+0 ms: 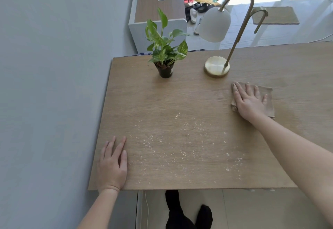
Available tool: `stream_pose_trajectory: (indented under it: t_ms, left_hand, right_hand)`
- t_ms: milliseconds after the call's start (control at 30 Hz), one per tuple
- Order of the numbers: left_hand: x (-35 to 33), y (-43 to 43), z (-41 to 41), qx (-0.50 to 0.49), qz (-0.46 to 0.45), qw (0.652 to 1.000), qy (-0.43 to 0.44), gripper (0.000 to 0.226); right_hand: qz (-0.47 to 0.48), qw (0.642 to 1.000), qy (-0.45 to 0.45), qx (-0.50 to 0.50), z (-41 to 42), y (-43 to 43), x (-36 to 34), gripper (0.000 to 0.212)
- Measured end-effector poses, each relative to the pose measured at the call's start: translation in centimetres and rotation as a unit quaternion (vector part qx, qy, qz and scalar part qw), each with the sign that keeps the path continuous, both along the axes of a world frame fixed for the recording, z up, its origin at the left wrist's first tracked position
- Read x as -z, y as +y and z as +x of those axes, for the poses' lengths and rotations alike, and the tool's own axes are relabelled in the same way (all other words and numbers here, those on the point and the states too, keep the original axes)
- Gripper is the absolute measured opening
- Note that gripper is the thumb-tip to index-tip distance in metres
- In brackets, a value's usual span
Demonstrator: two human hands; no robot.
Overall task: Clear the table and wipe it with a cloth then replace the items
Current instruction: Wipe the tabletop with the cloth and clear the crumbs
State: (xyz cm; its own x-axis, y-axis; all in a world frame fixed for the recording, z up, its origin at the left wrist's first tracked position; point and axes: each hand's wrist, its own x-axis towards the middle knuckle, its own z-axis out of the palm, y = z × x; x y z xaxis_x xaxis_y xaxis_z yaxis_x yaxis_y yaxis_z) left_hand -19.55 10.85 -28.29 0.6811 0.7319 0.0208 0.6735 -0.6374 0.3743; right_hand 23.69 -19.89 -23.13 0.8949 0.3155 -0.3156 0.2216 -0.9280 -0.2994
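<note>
A wooden table [162,102] fills the view, with pale crumbs [182,149] scattered over its near middle. A tan cloth [269,93] lies flat on the right part of the table. My right hand [249,101] presses on the cloth with straight, spread fingers. My left hand [112,165] rests flat on the table's near left corner and holds nothing. At the back stands a small green plant in a black pot [164,70]. To its right is a brass desk lamp [217,66] with a white shade.
A grey wall runs along the table's left edge. Behind the table are a white cabinet [158,29] with papers on top, shoes on the floor and a brown mat [275,15]. My feet in black socks [189,212] show below the table's front edge.
</note>
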Motion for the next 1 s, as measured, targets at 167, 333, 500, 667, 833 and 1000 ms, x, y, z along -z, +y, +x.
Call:
stream_pose_trajectory:
  t_ms: [167, 333, 500, 667, 833, 1000]
  left_hand:
    - [-0.1, -0.2, -0.1, -0.002, -0.001, 1.000, -0.002, 0.053]
    - [-0.2, -0.2, -0.1, 0.001, 0.005, 1.000, -0.004, 0.053]
    - [-0.3, -0.2, 0.2, -0.001, -0.002, 1.000, -0.002, 0.052]
    - [-0.3, -0.4, -0.1, 0.001, 0.000, 1.000, -0.004, 0.053]
    - [-0.5, -0.6, 0.1, 0.000, 0.005, 1.000, -0.004, 0.054]
    - [-0.7, -0.6, 0.2, 0.001, 0.008, 1.000, -0.004, 0.054]
  right_hand:
    - [0.018, 0.985, -0.002, -0.174, -3.9, 2.1, 0.4, 0.050]
    - [0.002, 0.991, -0.011, -0.134, -4.8, -7.9, -0.3, 0.044]
    - [0.025, 0.999, -0.015, 0.014, -2.3, -3.8, 0.6, 0.054]
    - [0.042, 0.984, 0.005, -0.172, -8.3, -4.0, 0.7, 0.048]
    - [0.018, 0.991, 0.011, -0.132, -9.7, -13.0, -0.3, 0.045]
    - [0.034, 0.999, -0.002, -0.009, -7.8, -6.2, 0.8, 0.051]
